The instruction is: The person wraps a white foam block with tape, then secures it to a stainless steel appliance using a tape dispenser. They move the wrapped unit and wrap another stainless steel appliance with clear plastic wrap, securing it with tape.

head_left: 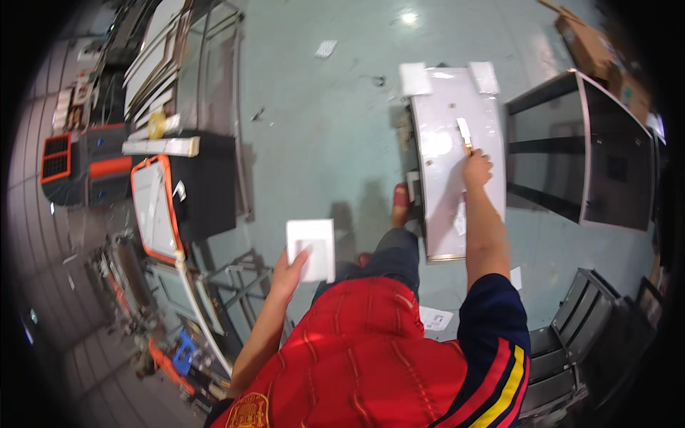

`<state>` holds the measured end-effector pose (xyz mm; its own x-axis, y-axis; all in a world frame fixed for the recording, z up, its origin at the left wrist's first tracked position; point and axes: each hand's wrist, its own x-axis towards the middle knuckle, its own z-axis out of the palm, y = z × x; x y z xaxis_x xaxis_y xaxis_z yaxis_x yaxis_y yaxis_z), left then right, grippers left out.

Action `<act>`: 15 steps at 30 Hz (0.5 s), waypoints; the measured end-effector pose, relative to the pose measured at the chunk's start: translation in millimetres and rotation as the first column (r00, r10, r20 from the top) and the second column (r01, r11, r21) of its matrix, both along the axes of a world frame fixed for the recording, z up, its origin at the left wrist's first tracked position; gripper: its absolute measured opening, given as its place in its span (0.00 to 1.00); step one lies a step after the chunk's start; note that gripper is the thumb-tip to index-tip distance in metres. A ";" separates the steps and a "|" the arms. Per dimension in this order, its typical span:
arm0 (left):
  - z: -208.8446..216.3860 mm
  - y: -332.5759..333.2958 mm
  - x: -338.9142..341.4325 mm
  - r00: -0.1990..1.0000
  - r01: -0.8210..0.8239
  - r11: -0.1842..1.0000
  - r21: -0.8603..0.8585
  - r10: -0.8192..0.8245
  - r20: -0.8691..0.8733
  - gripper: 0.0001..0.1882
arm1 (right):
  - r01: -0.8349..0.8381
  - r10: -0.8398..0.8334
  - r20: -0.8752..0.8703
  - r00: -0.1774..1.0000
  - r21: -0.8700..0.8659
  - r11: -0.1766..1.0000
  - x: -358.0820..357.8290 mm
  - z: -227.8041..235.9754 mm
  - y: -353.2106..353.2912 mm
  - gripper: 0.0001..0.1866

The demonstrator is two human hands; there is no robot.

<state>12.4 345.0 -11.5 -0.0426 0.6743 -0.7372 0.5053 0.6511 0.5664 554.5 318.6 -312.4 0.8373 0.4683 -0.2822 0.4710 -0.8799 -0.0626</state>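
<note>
My left hand (290,274) grips a white square foam corner piece (327,251) with a recess in its middle, the thumb lying over its face. Stretched out over a long pale panel (442,189), my right hand (478,169) is closed at the brown handle end of a narrow tool (464,130) with a pale, flat blade. Its exact kind is too small to make out. Two more white foam corner pieces, one on the left (415,79) and one on the right (484,78), cap the panel's far corners.
A dark framed cabinet (589,146) stands right of the panel. Leaning boards (153,57) and a black-draped stand (207,185) with an orange-framed panel (153,207) are at left. Grey metal chairs (571,342) stand at lower right. Paper (435,318) lies on the floor.
</note>
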 end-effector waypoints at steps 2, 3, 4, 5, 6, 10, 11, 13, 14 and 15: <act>3.7 11.5 13.4 0.999 0.024 0.999 -0.029 -0.025 -0.025 0.30 | 0.058 -0.058 0.023 0.998 -0.025 0.998 -3.2 -10.9 6.8 0.13; 5.0 20.5 17.6 0.998 0.047 0.997 -0.061 -0.049 -0.026 0.30 | 0.078 -0.078 -0.030 0.996 -0.011 0.997 -8.6 -14.3 10.8 0.13; 7.0 30.2 19.8 0.997 0.078 0.994 -0.081 -0.079 -0.015 0.30 | 0.110 -0.110 -0.068 0.992 0.009 0.994 -12.7 -15.1 14.0 0.13; 6.2 39.9 22.1 0.994 0.086 0.989 -0.121 -0.094 -0.058 0.28 | 0.156 -0.153 -0.094 0.984 0.026 0.987 -16.0 -12.9 16.1 0.13; 6.0 47.8 22.0 0.983 0.163 0.983 -0.090 -0.169 -0.070 0.27 | 0.128 -0.109 -0.145 0.983 0.126 0.984 -22.8 -7.5 14.6 0.13; -15.6 89.8 19.9 0.852 0.495 0.868 -0.045 -0.495 -0.170 0.22 | 0.135 0.049 -0.332 0.942 0.509 0.850 -75.2 39.2 6.6 0.13; -23.1 98.5 20.5 0.798 0.581 0.813 -0.037 -0.579 -0.168 0.21 | 0.278 0.006 -0.494 0.870 0.499 0.821 -100.5 57.1 1.7 0.13; -37.9 116.2 25.7 0.776 0.626 0.779 -0.043 -0.627 -0.070 0.20 | 0.450 -0.006 -0.701 0.713 0.450 0.771 -153.5 99.3 -8.9 0.14; -45.6 124.9 31.7 0.765 0.644 0.764 -0.036 -0.644 0.008 0.20 | 0.409 0.139 -0.674 0.726 0.585 0.700 -181.5 124.0 -21.6 0.16; -52.9 132.4 39.6 0.763 0.646 0.761 -0.059 -0.642 0.082 0.20 | 0.419 0.169 -0.651 0.740 0.643 0.641 -208.2 143.6 -21.5 0.18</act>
